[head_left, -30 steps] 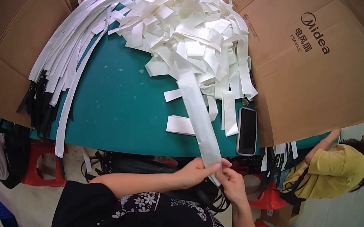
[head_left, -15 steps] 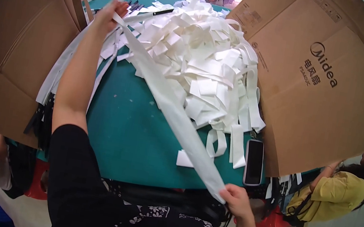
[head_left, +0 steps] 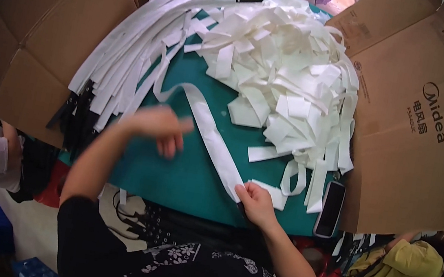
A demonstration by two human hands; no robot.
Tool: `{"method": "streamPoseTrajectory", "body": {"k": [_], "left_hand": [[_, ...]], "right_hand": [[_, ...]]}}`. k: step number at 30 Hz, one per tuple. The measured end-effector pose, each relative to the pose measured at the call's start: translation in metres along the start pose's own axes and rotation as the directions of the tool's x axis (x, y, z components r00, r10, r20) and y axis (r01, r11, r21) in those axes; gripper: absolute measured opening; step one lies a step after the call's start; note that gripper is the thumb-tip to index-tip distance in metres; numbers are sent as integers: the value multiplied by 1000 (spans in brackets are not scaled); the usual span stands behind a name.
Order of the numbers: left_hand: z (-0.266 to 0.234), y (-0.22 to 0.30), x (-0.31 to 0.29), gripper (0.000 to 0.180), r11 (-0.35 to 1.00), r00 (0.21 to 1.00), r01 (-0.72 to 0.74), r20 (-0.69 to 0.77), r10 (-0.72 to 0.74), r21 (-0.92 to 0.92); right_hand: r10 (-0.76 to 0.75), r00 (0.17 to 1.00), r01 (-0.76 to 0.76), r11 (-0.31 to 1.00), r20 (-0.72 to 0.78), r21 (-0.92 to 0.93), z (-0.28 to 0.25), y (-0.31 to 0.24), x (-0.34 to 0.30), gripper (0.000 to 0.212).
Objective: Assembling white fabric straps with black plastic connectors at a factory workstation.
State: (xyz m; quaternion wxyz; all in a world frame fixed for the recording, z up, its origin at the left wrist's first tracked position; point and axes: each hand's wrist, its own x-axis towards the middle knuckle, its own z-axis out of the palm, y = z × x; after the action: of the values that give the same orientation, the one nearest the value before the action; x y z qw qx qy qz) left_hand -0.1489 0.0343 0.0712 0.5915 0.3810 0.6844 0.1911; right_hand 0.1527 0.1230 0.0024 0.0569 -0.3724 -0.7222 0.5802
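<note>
My right hand (head_left: pixel 259 204) pinches the near end of a long white fabric strip (head_left: pixel 215 143) over the front part of the green table. A short black end sticks out just below the fingers. From my grip the strip slants up to the left, loops over and runs back along the table. My left hand (head_left: pixel 158 128) is blurred and free of the strip, hovering left of it with fingers apart and nothing visible in them. A row of white strips with black ends (head_left: pixel 131 47) lies beyond that hand. A large heap of loose white strips (head_left: pixel 282 60) covers the table's far right.
Cardboard panels stand at the left (head_left: pixel 63 35) and right (head_left: pixel 406 128). A phone (head_left: pixel 330 209) lies near the right panel. A black pen-like object (head_left: pixel 249 1) rests by the heap. Black eyelet straps (head_left: pixel 166 228) hang at the table's front edge. Other people sit at both sides.
My left hand has let go of the strip's far end and come back toward me. My right hand has moved up and left with the near end. The taut strip now sags into a loop.
</note>
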Motion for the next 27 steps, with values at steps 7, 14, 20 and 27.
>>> {"method": "streamPoseTrajectory", "body": {"k": [7, 14, 20, 27], "left_hand": [[195, -23, 42, 33, 27, 868, -409, -379, 321, -912], [185, -9, 44, 29, -121, 769, -545, -552, 322, -830], [215, 7, 39, 31, -115, 791, -422, -428, 438, -899], [203, 13, 37, 47, 165, 788, -560, -462, 407, -812]], "right_hand": [[-186, 979, 195, 974, 83, -118, 14, -18, -16, 30], [60, 960, -125, 965, 272, 231, -3, 12, -72, 24], [55, 985, -82, 984, 166, 158, -1, -16, -61, 21], [-4, 982, -63, 934, 187, 351, -10, 16, -72, 21]]}}
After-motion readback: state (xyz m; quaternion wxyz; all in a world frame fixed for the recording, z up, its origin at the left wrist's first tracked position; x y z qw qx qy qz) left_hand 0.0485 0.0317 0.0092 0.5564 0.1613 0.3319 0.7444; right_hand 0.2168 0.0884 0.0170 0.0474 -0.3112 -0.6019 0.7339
